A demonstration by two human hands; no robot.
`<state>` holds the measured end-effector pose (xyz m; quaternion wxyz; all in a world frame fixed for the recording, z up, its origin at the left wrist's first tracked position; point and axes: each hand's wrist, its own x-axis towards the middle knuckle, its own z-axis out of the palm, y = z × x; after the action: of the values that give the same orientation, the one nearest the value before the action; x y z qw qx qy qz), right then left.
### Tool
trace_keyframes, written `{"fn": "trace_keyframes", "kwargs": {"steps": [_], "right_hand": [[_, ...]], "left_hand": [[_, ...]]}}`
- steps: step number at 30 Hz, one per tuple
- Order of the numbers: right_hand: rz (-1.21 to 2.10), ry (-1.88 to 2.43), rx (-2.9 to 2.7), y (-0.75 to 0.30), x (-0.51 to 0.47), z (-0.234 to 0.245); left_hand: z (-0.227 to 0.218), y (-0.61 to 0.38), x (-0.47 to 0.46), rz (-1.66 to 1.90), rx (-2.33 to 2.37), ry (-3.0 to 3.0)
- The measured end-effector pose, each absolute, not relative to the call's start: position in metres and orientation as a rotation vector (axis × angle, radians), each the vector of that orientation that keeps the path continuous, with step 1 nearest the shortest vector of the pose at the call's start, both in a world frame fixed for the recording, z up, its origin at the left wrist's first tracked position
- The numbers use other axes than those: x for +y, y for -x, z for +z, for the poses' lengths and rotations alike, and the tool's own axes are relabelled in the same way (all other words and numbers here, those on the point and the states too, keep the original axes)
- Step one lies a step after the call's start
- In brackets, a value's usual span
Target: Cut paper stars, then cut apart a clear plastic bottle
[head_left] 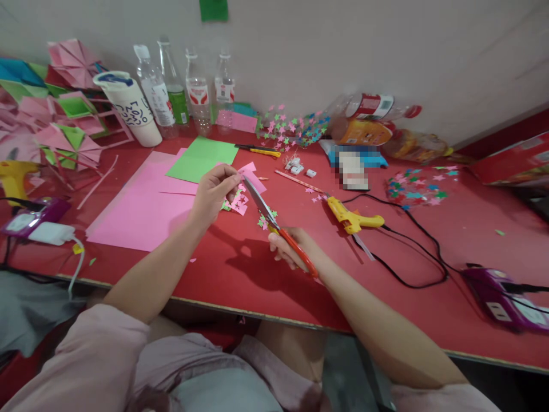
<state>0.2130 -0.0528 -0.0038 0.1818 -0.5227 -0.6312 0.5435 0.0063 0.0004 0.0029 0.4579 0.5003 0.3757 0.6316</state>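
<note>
My right hand is wrapped round the red handle of a pair of scissors, whose blades point up and to the left. The blade tips reach the fingertips of my left hand. Its thumb and forefinger are pinched on a small pink paper piece, partly hidden by the fingers. Below the hands lie pink paper scraps and stars and a small heap of green paper stars. Left of my left hand, a green paper sheet overlaps large pink paper sheets.
A yellow glue gun with a black cord lies to the right, near a purple power strip. A yellow utility knife, several bottles and a white tumbler stand or lie behind. Folded paper shapes fill the left.
</note>
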Motion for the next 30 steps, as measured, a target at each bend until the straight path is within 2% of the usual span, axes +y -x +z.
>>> {"fn": "trace_keyframes", "kwargs": {"steps": [12, 30], "right_hand": [[1.518, 1.605, -1.756, -0.2116, -0.0497, -0.0028], [1.522, 1.554, -1.846, -0.2162, -0.0479, -0.0047]], "left_hand": [[0.0078, -0.0025, 0.0021, 1.501, 0.931, -1.222], [0.0077, -0.0003, 0.0032, 1.414, 0.874, -1.203]]}}
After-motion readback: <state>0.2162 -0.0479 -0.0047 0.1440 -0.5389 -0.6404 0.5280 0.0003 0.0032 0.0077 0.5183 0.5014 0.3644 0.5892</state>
